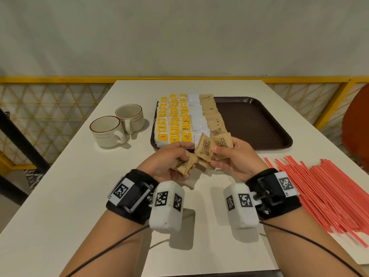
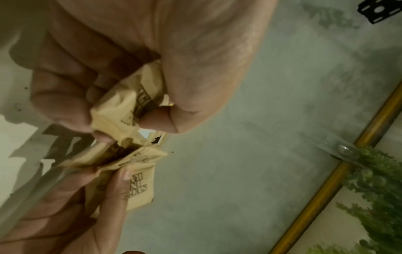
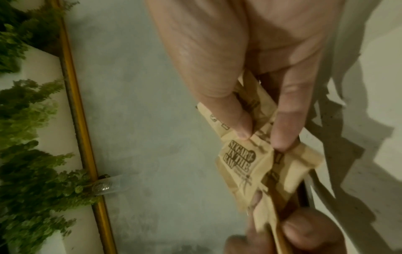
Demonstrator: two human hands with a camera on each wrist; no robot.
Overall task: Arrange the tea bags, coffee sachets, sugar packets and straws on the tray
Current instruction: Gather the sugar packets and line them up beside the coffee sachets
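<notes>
Both hands are up over the near part of the white desk (image 1: 60, 196), just in front of the brown tray (image 1: 259, 124), and they meet over a small bunch of brown sugar packets (image 1: 203, 150). The left hand (image 1: 169, 158) has its fingers curled round a few of them; the right hand (image 1: 237, 156) pinches others between thumb and fingertips (image 3: 243, 127) — the printed faces fan out between the two. In the wrist views the paper is crumpled and overlapping, so I cannot tell how many packets each hand has.

On the tray's left half the rows are already laid: yellow tea bags (image 1: 173, 120) in three columns, then a column of white sachets (image 1: 196, 116), then a column of brown sugar packets (image 1: 212, 116) beside them. The tray's right half is bare dark surface.

To the right on the desk lies a loose spread of red straws (image 1: 329, 192), well apart from the tray. Left of the tray stand two cream cups (image 1: 117, 126), touching — handles toward the near side.
</notes>
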